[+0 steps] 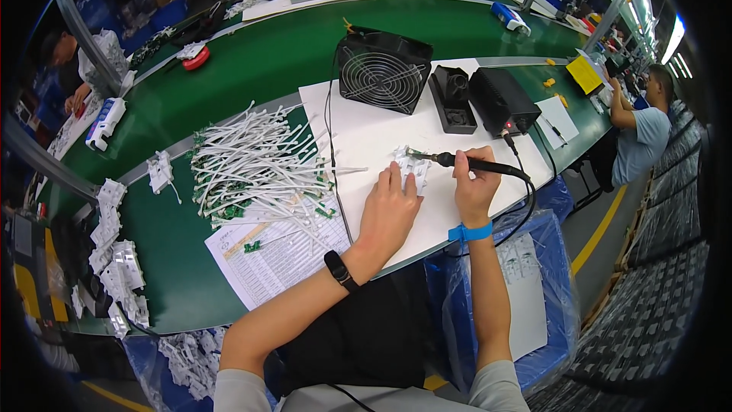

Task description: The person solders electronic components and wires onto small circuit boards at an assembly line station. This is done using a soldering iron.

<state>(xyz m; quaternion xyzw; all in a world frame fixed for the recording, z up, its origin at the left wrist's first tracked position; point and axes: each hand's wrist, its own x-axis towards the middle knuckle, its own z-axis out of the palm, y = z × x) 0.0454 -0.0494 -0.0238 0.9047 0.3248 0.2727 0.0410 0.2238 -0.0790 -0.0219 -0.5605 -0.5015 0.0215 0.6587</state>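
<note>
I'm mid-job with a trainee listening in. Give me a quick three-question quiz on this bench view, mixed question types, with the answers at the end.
1. Which hand holds the soldering iron, and which one touches the white part?
2. True or false: the blue band is on the left wrist.
3. Fill in the gap: as seen in the picture, the pile of white cables lies to the ___ of the fan.

Key:
1. The right hand holds the iron; the left hand touches the white part.
2. False; the blue band is on the right one.
3. left
</note>
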